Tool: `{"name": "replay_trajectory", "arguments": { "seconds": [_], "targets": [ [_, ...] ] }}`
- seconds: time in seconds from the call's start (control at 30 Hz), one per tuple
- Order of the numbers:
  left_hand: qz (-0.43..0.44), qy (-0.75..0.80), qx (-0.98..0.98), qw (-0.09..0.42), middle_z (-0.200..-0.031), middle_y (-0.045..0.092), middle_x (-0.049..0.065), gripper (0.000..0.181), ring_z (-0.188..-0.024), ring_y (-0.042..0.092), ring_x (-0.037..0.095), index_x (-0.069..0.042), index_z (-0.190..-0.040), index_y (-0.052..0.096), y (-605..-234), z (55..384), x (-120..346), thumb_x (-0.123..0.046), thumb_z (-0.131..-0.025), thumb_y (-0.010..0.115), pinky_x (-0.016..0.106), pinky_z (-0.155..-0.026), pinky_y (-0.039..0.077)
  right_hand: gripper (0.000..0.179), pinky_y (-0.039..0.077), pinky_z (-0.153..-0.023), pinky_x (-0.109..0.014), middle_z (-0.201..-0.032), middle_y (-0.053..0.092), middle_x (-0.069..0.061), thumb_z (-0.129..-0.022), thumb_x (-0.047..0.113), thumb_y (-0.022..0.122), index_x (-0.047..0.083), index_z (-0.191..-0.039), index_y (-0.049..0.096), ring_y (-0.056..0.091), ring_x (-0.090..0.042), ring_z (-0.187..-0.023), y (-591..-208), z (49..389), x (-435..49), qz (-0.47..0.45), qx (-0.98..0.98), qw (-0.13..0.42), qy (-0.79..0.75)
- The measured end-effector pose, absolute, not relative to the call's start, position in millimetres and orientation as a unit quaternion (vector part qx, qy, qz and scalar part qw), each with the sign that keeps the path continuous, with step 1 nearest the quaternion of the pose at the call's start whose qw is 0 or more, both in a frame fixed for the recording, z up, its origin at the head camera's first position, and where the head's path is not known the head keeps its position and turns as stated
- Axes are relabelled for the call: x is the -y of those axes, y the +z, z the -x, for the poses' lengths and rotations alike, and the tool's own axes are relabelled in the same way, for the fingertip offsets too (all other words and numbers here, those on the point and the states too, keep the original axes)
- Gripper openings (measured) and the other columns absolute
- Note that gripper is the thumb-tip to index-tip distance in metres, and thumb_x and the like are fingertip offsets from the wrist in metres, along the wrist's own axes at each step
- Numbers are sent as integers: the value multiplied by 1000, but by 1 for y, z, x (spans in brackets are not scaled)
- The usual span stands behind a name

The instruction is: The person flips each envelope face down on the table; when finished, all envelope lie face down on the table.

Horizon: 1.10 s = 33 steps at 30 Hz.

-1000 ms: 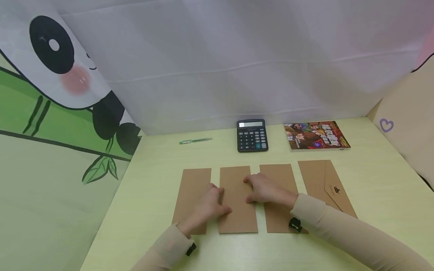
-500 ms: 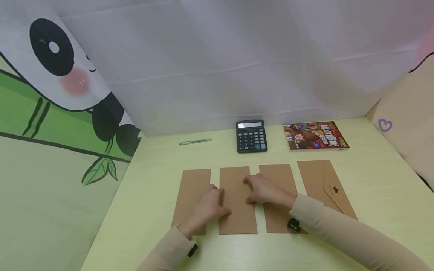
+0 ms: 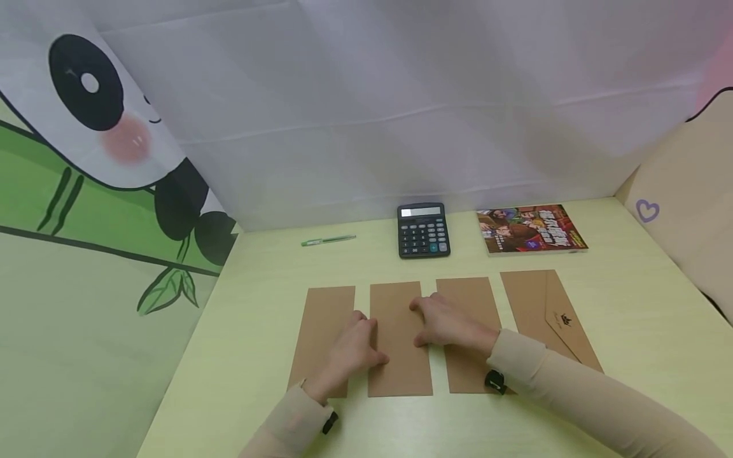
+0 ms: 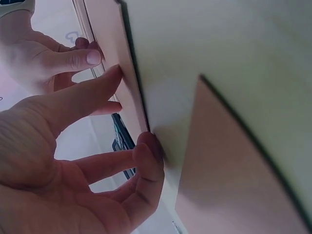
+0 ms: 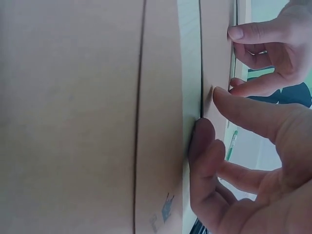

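In the head view, a kraft-paper envelope (image 3: 399, 375) lies flat on the table, second from the left in a row of several. My left hand (image 3: 354, 346) grips its left edge, with the thumb on the top face and curled fingertips at the side. At the right edge, my right hand (image 3: 452, 322) pinches the same envelope, thumb and fingers bent. In the left wrist view, the left thumb (image 4: 105, 87) presses the envelope face. The right wrist view has the right fingers (image 5: 202, 146) curled at the envelope's edge.
Left of it lies one envelope (image 3: 321, 318); right lie another (image 3: 469, 292) and one with a crown-printed flap (image 3: 532, 305). Behind the row are a green pen (image 3: 328, 240), a calculator (image 3: 424, 230) and a comic book (image 3: 532, 229). A white curtain (image 3: 401, 95) hangs behind the table.
Both hands keep their hold on the envelope with hardly any movement. The whole head view has shifted very slightly.
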<state>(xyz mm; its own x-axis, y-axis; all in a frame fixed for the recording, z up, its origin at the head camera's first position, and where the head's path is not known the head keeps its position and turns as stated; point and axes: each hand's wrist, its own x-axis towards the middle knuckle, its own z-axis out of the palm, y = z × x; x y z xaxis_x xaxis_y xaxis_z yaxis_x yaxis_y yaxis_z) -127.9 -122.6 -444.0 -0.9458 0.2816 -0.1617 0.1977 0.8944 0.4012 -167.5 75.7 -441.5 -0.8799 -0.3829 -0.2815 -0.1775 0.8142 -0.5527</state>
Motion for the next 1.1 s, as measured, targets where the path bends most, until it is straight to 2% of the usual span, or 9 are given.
{"name": "replay_trajectory", "arguments": {
  "seconds": [0.13, 0.27, 0.43, 0.63, 0.87, 1.03, 1.1],
  "targets": [
    [-123, 192, -967, 110, -95, 45, 10, 50, -79, 47, 23, 2, -96, 62, -445, 129, 122, -23, -63, 90, 34, -72, 44, 68, 43, -81, -38, -105, 53, -7, -68, 23, 87, 8, -127, 56, 47, -22, -89, -441, 166, -77, 153, -933, 195, -261],
    [-111, 214, -963, 119, -99, 46, 12, 58, -82, 48, 24, 3, -107, 61, -444, 129, 123, -23, -64, 89, 37, -74, 45, 74, 43, -80, -37, -106, 52, -6, -67, 26, 87, 9, -130, 54, 47, -21, -89, -440, 163, -80, 158, -930, 203, -262],
    [-108, 246, -958, 99, -103, 46, 13, 59, -86, 47, 26, 2, -110, 60, -443, 129, 122, -25, -66, 88, 38, -75, 45, 76, 43, -77, -36, -108, 52, -7, -67, 29, 88, 10, -131, 53, 47, -21, -89, -437, 158, -87, 164, -927, 201, -271],
    [-119, 273, -950, 92, -115, 47, 14, 75, -96, 52, 26, 3, -128, 54, -440, 129, 112, -27, -68, 86, 39, -85, 46, 79, 43, -81, -38, -111, 51, -9, -66, 30, 88, 6, -131, 52, 49, -21, -90, -433, 148, -102, 155, -933, 177, -272],
    [-149, 282, -943, 95, -116, 50, 14, 73, -103, 51, 28, 4, -126, 56, -438, 131, 90, -27, -68, 86, 39, -89, 43, 81, 44, -84, -42, -118, 51, -15, -68, 27, 86, 0, -134, 48, 50, -24, -93, -425, 138, -123, 143, -935, 151, -288],
    [-163, 277, -941, 109, -118, 51, 13, 72, -101, 52, 24, 3, -128, 55, -439, 136, 75, -29, -70, 85, 35, -89, 44, 86, 41, -92, -53, -132, 46, -21, -73, 31, 83, -1, -140, 41, 49, -33, -111, -422, 137, -142, 106, -932, 161, -307],
    [-174, 269, -941, 107, -117, 52, 12, 71, -99, 51, 22, 2, -128, 57, -438, 138, 70, -30, -71, 84, 33, -87, 45, 88, 41, -91, -55, -132, 46, -22, -73, 33, 83, -2, -141, 39, 48, -35, -112, -422, 138, -150, 93, -935, 160, -304]
  ]
}}
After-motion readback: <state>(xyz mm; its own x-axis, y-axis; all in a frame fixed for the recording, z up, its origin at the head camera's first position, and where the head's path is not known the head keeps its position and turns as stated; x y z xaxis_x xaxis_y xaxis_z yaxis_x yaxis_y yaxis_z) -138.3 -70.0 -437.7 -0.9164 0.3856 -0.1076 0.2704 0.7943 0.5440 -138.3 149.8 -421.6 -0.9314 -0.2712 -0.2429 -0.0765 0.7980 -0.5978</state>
